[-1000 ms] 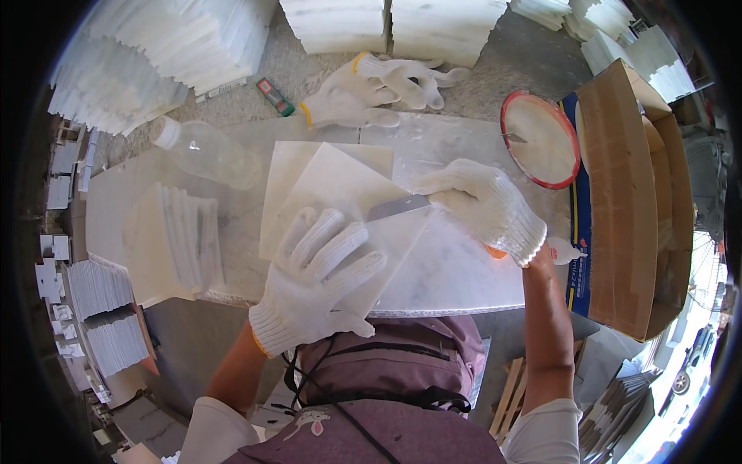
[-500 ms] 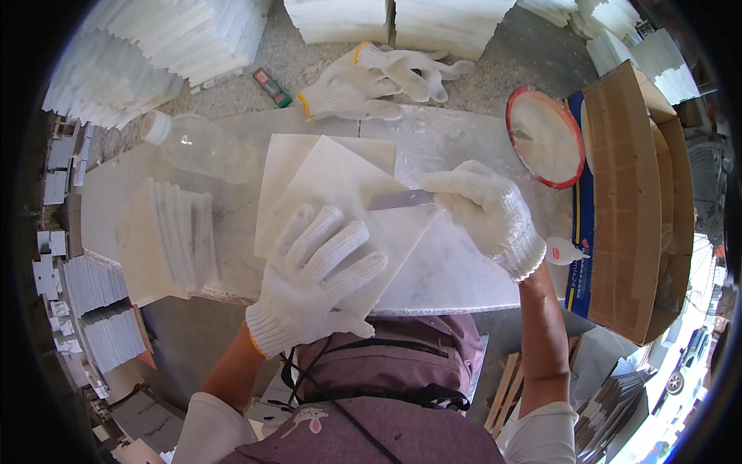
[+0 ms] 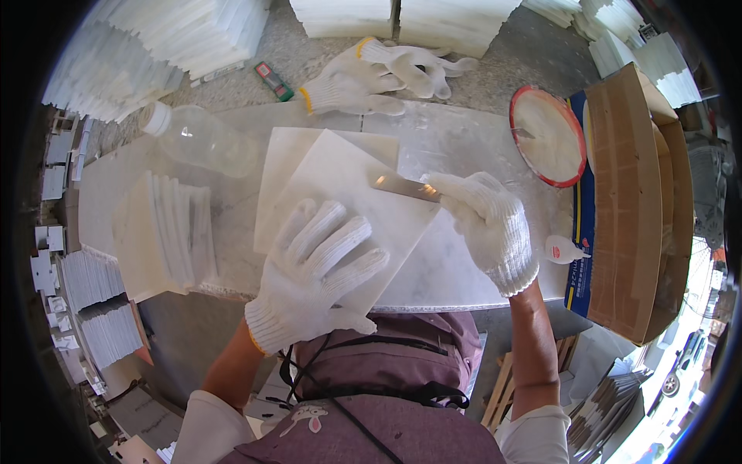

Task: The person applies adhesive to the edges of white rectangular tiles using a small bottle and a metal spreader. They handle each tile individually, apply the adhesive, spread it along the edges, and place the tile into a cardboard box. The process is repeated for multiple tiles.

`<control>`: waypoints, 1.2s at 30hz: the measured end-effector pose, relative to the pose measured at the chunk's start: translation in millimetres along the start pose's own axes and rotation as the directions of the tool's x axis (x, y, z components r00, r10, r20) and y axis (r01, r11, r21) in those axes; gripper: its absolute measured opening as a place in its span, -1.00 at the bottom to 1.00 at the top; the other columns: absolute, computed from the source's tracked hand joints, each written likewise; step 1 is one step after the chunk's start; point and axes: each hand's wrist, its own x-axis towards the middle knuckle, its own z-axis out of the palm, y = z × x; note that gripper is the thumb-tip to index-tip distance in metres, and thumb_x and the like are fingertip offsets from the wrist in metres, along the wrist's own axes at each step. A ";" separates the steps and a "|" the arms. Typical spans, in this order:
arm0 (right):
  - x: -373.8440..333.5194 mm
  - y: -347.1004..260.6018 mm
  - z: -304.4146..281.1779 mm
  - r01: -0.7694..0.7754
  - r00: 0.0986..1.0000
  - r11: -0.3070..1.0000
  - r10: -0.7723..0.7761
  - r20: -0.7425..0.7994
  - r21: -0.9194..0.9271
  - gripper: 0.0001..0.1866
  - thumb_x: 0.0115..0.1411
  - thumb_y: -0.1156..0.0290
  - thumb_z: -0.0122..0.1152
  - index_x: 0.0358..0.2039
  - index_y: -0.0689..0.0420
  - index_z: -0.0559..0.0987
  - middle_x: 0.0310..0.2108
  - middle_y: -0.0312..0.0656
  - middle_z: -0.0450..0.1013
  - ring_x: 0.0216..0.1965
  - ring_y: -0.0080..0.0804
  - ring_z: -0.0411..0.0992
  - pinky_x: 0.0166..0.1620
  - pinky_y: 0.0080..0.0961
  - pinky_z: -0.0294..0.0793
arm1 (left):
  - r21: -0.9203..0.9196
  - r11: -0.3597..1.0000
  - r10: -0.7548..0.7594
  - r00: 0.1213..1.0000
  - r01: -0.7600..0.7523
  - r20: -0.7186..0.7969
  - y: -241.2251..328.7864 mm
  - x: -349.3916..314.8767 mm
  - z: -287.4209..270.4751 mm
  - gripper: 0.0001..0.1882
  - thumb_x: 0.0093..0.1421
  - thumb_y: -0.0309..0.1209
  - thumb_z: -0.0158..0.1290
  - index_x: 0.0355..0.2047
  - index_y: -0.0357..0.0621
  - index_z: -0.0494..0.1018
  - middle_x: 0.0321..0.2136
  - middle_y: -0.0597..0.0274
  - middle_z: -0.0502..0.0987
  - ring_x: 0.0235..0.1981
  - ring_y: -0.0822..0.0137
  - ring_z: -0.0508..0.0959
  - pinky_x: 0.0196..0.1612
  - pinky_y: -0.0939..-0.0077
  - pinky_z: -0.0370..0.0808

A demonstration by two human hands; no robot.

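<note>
Both of my hands wear white knit gloves. My left hand [image 3: 317,267] lies flat, fingers spread, on a white stone tile [image 3: 348,174] turned at an angle. Under that one, a second white tile [image 3: 277,158] shows at the far left. Closed around the near end of a flat metal scraper blade [image 3: 403,187] is my right hand [image 3: 491,228]. The blade rests on or just over the right side of the upper tile; contact cannot be made out. Its handle end is hidden in the glove.
Several tiles lean together [image 3: 166,236] at left, near a clear plastic bottle [image 3: 205,139]. Loose gloves [image 3: 355,85] and a green-and-red box [image 3: 273,82] lie at the back. To the right are a red-rimmed dish of powder [image 3: 545,139], a small white squeeze bottle [image 3: 563,250] and a cardboard box [image 3: 630,201].
The scraper's angle has changed and light now glints off it. My right hand has shifted slightly nearer to me. The left hand stays pressed on the tile.
</note>
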 end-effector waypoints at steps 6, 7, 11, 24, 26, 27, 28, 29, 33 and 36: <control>-15.2 0.0 9.7 -0.006 0.995 1.000 0.009 -0.101 0.026 -0.68 0.19 0.63 0.06 -0.06 0.20 0.62 -0.50 -0.19 0.43 -0.56 -0.48 0.34 -0.43 -0.55 0.35 | 0.054 0.998 0.038 0.999 -0.037 -0.009 -3.2 -0.3 1.4 -0.18 -0.11 0.42 0.07 0.03 0.20 0.52 0.13 0.14 0.41 0.22 -0.08 0.35 0.28 -0.20 0.21; -14.3 0.4 10.5 0.003 0.994 1.000 -0.002 -0.113 0.009 -0.69 0.18 0.62 0.09 -0.07 0.18 0.62 -0.51 -0.16 0.44 -0.54 -0.41 0.38 -0.43 -0.50 0.37 | 0.054 0.998 0.038 0.999 -0.037 -0.011 -3.3 -0.4 1.3 -0.18 -0.11 0.42 0.07 0.03 0.19 0.52 0.13 0.14 0.41 0.22 -0.08 0.36 0.28 -0.20 0.21; -10.9 -0.1 15.7 -0.029 0.987 0.999 0.036 -0.156 0.046 -0.71 0.16 0.62 0.14 -0.11 0.17 0.64 -0.52 -0.10 0.47 -0.50 -0.25 0.46 -0.41 -0.41 0.42 | 0.062 0.997 0.047 0.999 -0.046 -0.025 -3.4 -0.1 1.7 -0.18 -0.11 0.42 0.07 0.03 0.18 0.52 0.13 0.15 0.42 0.21 -0.08 0.36 0.28 -0.20 0.22; -13.4 1.3 17.5 -0.043 0.985 0.998 0.051 -0.162 0.050 -0.69 0.16 0.61 0.16 -0.08 0.14 0.63 -0.49 -0.08 0.47 -0.48 -0.20 0.43 -0.37 -0.36 0.43 | 0.055 0.997 0.049 0.998 -0.048 -0.032 -1.4 -0.5 0.5 -0.15 -0.15 0.40 0.11 0.05 0.16 0.52 0.14 0.15 0.41 0.21 -0.07 0.37 0.28 -0.19 0.21; -16.3 -0.7 16.4 -0.084 0.990 0.994 0.091 -0.109 0.068 -0.71 0.18 0.59 0.16 -0.09 0.12 0.64 -0.47 -0.09 0.47 -0.49 -0.25 0.43 -0.38 -0.40 0.43 | 0.027 0.999 0.031 0.999 -0.030 -0.031 -1.4 -0.9 0.8 -0.17 -0.16 0.35 0.13 0.05 0.15 0.53 0.15 0.14 0.40 0.22 -0.06 0.34 0.31 -0.17 0.15; -20.4 -1.3 16.6 -0.079 0.993 0.993 0.087 -0.081 0.091 -0.72 0.18 0.58 0.16 -0.09 0.12 0.64 -0.47 -0.10 0.47 -0.49 -0.26 0.42 -0.38 -0.41 0.42 | 0.013 1.000 0.022 0.999 -0.022 -0.030 -1.4 -0.9 0.9 -0.18 -0.17 0.32 0.14 0.05 0.15 0.54 0.16 0.14 0.40 0.23 -0.05 0.32 0.33 -0.16 0.13; -23.7 -1.4 17.0 -0.079 0.995 0.990 0.086 -0.054 0.116 -0.73 0.19 0.56 0.16 -0.09 0.13 0.64 -0.47 -0.10 0.46 -0.49 -0.27 0.42 -0.38 -0.42 0.42 | 0.018 1.000 0.023 0.999 -0.022 -0.029 -1.1 -1.4 1.0 -0.18 -0.17 0.32 0.13 0.05 0.15 0.54 0.16 0.14 0.40 0.23 -0.05 0.33 0.32 -0.16 0.13; -21.0 -2.3 14.5 -0.089 0.995 0.992 0.092 -0.035 0.091 -0.73 0.19 0.57 0.16 -0.09 0.14 0.64 -0.47 -0.10 0.46 -0.49 -0.28 0.42 -0.38 -0.43 0.42 | 0.022 0.999 0.024 0.999 -0.023 -0.028 -0.8 -1.7 1.0 -0.18 -0.17 0.33 0.13 0.05 0.15 0.54 0.16 0.14 0.40 0.23 -0.04 0.33 0.32 -0.16 0.14; -14.9 -4.0 10.9 -0.126 0.990 0.983 0.132 -0.038 0.131 -0.71 0.18 0.60 0.14 -0.09 0.16 0.64 -0.45 -0.10 0.49 -0.51 -0.33 0.43 -0.39 -0.47 0.43 | 0.040 0.998 0.043 0.998 -0.042 -0.047 -0.5 -1.6 0.8 -0.18 -0.16 0.33 0.13 0.05 0.14 0.54 0.15 0.14 0.40 0.21 -0.03 0.34 0.32 -0.15 0.16; -25.3 -5.7 4.7 -0.087 0.996 0.979 0.081 0.041 0.182 -0.71 0.18 0.63 0.12 -0.09 0.19 0.63 -0.40 -0.12 0.55 -0.53 -0.41 0.43 -0.40 -0.51 0.44 | 0.033 0.998 0.057 0.997 -0.055 -0.058 -1.1 0.6 1.2 -0.19 -0.14 0.33 0.13 0.04 0.14 0.54 0.14 0.14 0.41 0.21 -0.03 0.35 0.31 -0.14 0.17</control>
